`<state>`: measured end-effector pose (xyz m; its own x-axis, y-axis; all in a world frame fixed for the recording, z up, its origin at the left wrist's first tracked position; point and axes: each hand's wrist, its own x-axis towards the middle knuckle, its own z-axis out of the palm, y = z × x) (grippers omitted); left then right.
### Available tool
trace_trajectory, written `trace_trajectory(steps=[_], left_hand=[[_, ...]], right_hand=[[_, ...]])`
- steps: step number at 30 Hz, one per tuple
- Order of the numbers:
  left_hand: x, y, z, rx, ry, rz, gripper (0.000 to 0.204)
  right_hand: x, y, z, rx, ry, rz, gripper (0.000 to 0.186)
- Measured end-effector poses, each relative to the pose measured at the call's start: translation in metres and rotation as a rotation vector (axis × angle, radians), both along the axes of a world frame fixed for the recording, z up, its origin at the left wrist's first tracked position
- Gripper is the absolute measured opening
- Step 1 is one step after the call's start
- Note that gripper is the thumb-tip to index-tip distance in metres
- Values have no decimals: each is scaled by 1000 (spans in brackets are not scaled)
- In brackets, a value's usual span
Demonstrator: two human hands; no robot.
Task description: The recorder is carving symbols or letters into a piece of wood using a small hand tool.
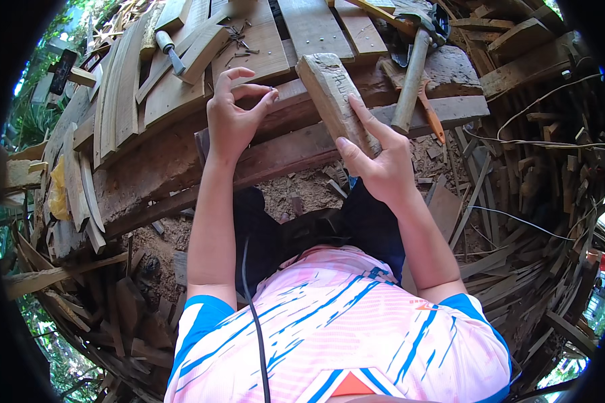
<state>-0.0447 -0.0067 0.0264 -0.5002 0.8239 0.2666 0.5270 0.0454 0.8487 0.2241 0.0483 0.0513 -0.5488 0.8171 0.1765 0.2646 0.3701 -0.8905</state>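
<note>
My left hand is raised over the near edge of the workbench, thumb and index finger pinched on a small dark nail, of which only a bit shows. My right hand grips the lower end of a worn wooden block, with the thumb on one side and the index finger along its face. Dark handwriting marks the block, which is tilted with its far end to the left. Several loose nails lie on a board beyond my left hand.
A hammer and an orange-handled tool lie right of the block. A chisel rests among planks at the far left. Wood strips are heaped at the right, with loose wires. Wood scraps and shavings cover the ground.
</note>
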Motion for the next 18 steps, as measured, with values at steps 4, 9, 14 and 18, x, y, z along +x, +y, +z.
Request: trace_trajectory(steps=[4,9,14,18], left_hand=[[0,0,-1,1,0,2,46],[-1,2,-7,96,31,-16,46],[-3,2,-10,108,19,-16,46],[1,1,-1,13,-11,-11,46]], right_hand=[[0,0,-1,-27,1,6,69],[2,2,-4,29,-18,21,66],[-1,-2,2,-62,-5,10,69],[-4,-4,7,19,21,19,69]])
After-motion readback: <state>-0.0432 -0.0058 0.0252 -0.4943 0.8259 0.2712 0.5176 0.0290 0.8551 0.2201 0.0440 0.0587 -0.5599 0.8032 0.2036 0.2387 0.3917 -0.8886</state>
